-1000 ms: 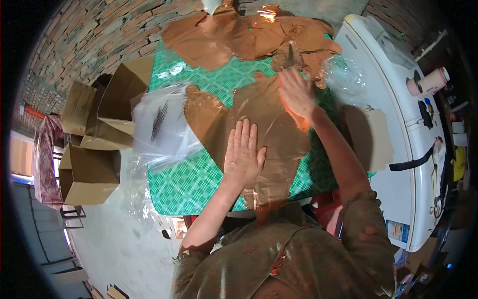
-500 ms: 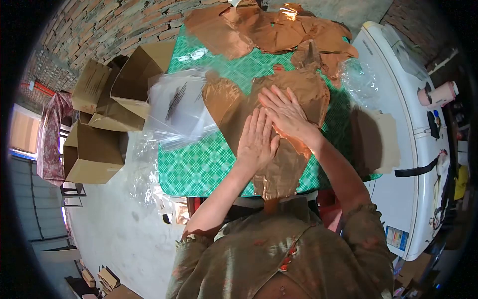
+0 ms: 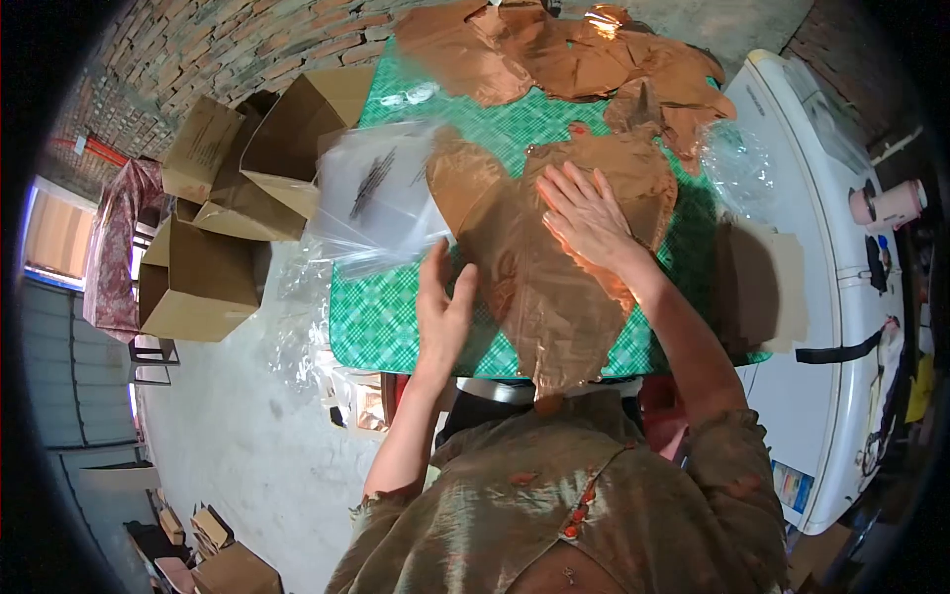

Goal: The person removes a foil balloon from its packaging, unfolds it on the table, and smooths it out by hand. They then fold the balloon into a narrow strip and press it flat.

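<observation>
A flat, copper-coloured foil balloon [image 3: 569, 317] lies on the green checked tablecloth [image 3: 386, 322], its narrow end at the table's front edge. My right hand [image 3: 594, 226] rests palm down on the balloon's upper part, fingers stretched out and holding nothing. Off the balloon's left side is my left hand [image 3: 445, 312], with thumb and fingers apart and nothing in it. Just beyond its fingertips lies a stack of clear plastic bags [image 3: 341, 213] with dark print. More copper foil balloons [image 3: 574, 64] are heaped along the table's far side.
Open cardboard boxes [image 3: 203, 282] stand left of the table. Crumpled clear plastic [image 3: 737, 168] lies at the table's right edge, with a piece of cardboard [image 3: 767, 287] nearer me. A white fridge [image 3: 821, 416] borders the right side. A brick wall [image 3: 208, 49] rises behind.
My left hand has lifted off the balloon and moved left toward the plastic bags, its fingers parting. My right hand stays flat on the foil. The whole view has shifted slightly.
</observation>
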`<state>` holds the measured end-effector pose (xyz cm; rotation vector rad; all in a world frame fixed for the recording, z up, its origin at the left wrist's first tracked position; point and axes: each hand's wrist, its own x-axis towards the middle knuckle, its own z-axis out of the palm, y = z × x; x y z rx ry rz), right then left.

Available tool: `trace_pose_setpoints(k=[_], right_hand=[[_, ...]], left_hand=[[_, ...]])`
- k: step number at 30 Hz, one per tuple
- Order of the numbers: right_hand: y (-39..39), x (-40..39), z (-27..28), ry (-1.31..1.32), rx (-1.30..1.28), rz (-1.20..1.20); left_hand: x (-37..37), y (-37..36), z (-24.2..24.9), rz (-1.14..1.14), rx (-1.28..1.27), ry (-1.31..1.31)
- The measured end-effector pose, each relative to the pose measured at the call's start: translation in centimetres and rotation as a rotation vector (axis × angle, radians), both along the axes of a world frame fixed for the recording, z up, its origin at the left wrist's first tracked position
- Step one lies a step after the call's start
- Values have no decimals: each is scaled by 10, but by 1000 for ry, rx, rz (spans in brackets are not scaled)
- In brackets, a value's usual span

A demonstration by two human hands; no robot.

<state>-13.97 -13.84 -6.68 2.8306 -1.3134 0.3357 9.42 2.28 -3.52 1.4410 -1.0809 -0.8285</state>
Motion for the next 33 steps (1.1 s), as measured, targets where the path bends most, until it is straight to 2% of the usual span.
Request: trace_pose_setpoints(k=[1,7,11,16,19,22,27,30,33], right_hand=[[0,0,0,0,3,-1],[-1,0,-2,24,14,-12],[-2,1,-1,15,34,-18],[0,2,1,12,36,-17],[0,2,1,25,19,-19],[1,2,2,29,4,-17],[2,3,7,0,58,-29],[1,2,4,54,17,-30],[2,2,4,24,14,-22]], left_hand=[[2,6,1,-32,38,133],[3,6,0,-68,190,474],[2,-7,-7,-100,224,421],[-8,-29,14,-163,253,440],[-20,-37,12,-112,33,489],[-29,-44,18,-210,-133,457],[-34,-61,17,-345,-110,-88],[-40,-74,16,-413,-186,80],[-39,-81,22,-391,-227,128]])
